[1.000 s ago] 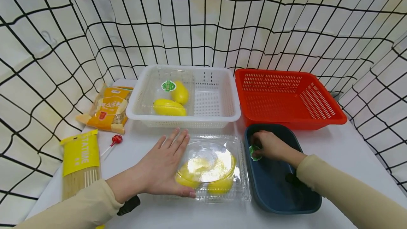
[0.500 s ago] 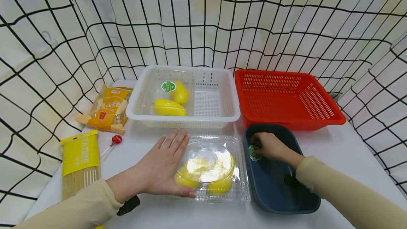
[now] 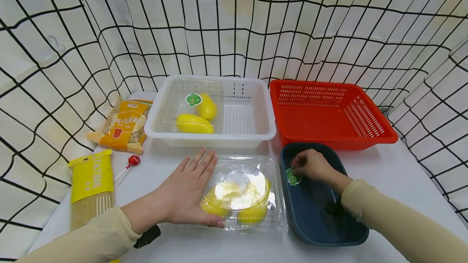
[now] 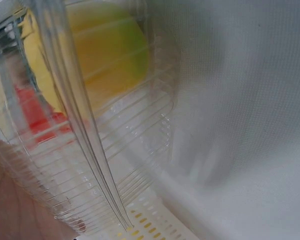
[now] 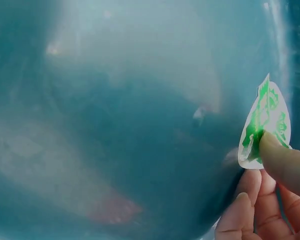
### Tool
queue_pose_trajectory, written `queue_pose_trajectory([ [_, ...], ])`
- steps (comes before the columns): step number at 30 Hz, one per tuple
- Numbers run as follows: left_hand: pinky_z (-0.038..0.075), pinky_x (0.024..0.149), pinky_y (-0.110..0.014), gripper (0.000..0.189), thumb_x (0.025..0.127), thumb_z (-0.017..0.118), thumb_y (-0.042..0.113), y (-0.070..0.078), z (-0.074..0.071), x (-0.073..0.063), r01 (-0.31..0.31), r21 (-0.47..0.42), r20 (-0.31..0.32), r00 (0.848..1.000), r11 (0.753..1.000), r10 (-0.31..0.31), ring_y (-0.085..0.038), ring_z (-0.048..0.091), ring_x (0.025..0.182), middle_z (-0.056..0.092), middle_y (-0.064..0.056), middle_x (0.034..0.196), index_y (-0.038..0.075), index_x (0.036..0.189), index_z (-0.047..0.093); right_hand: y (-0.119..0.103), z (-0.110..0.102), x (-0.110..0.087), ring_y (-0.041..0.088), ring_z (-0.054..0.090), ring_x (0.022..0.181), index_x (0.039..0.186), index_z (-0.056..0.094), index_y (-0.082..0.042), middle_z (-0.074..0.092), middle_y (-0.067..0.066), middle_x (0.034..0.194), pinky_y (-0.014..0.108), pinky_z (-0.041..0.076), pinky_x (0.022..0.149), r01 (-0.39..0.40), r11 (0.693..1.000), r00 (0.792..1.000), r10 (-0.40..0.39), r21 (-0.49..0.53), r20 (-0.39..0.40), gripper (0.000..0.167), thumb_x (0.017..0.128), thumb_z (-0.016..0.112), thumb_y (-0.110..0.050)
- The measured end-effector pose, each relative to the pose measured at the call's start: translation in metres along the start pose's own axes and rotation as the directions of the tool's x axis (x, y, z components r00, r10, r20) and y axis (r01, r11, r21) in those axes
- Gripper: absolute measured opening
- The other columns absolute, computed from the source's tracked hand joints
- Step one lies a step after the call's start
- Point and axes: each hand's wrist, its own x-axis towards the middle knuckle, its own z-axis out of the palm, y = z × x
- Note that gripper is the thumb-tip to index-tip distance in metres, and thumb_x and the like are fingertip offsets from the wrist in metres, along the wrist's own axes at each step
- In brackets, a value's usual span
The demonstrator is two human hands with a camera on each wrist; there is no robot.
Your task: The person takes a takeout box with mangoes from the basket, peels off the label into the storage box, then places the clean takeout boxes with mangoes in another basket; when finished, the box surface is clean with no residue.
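Observation:
My left hand [image 3: 186,192] lies spread against the left side of a clear plastic clamshell box [image 3: 279,214], its fingers straight. Yellow fruits [image 3: 252,212] show through the lid, partly lost in glare; close up in the left wrist view, one fruit [image 4: 110,50] looks yellow with a greenish side. Inside the dark blue tub [image 3: 318,226], my right hand [image 3: 315,167] pinches a green and white sticker [image 3: 293,177] between thumb and fingertips. In the right wrist view the sticker [image 5: 265,125] is bent, with its pointed end up and the thumb across its lower part.
Behind stand a white basket [image 3: 210,136], holding a clear box of yellow fruit with a green label [image 3: 193,99], and a red basket [image 3: 329,139]. At left lie an orange snack bag [image 3: 128,123], a red lollipop [image 3: 134,160] and a yellow noodle pack [image 3: 93,177]. Black netting surrounds the table.
The right hand has shifted slightly right within the tub, and more of the green sticker shows below its fingers. The left hand and the clamshell box have stayed in place.

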Motion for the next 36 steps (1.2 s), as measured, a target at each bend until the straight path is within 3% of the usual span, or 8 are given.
queue_pose_trajectory([
  [9,0.027,0.121,-0.064,0.139,0.069,0.052,0.097,0.000,-0.001,0.000,0.000,0.005,-0.017,1.000,1.000,0.000,-0.042,0.019,0.157,0.020,-0.022,0.169,-0.006,0.159,0.024,0.004,-0.005,0.002,0.014,0.061,0.077,0.094,0.079,-0.003,0.077,0.007,0.088,0.030,0.052,0.071,-0.047,0.995,0.999,0.046,0.090,0.019,0.008,0.087,0.078,-0.005],
  [26,0.026,0.121,-0.065,0.138,0.069,0.058,0.093,0.001,0.000,0.000,0.013,-0.015,-0.007,1.000,1.000,-0.013,-0.042,0.017,0.158,0.020,-0.021,0.170,-0.006,0.159,0.024,0.011,0.001,0.007,0.012,0.064,0.076,0.095,0.079,-0.003,0.078,0.010,0.090,0.029,0.053,0.067,0.003,0.999,0.999,0.000,0.051,-0.050,0.008,0.088,0.076,-0.005],
  [36,0.027,0.121,-0.064,0.137,0.069,0.058,0.092,0.002,-0.001,0.000,0.010,-0.007,-0.011,1.000,1.000,-0.010,-0.042,0.018,0.157,0.021,-0.022,0.169,-0.006,0.159,0.025,0.010,0.005,0.005,0.015,0.066,0.075,0.095,0.077,0.000,0.076,0.010,0.085,0.029,0.053,0.064,-0.031,0.999,0.994,0.035,0.033,-0.105,0.011,0.086,0.078,-0.006],
])
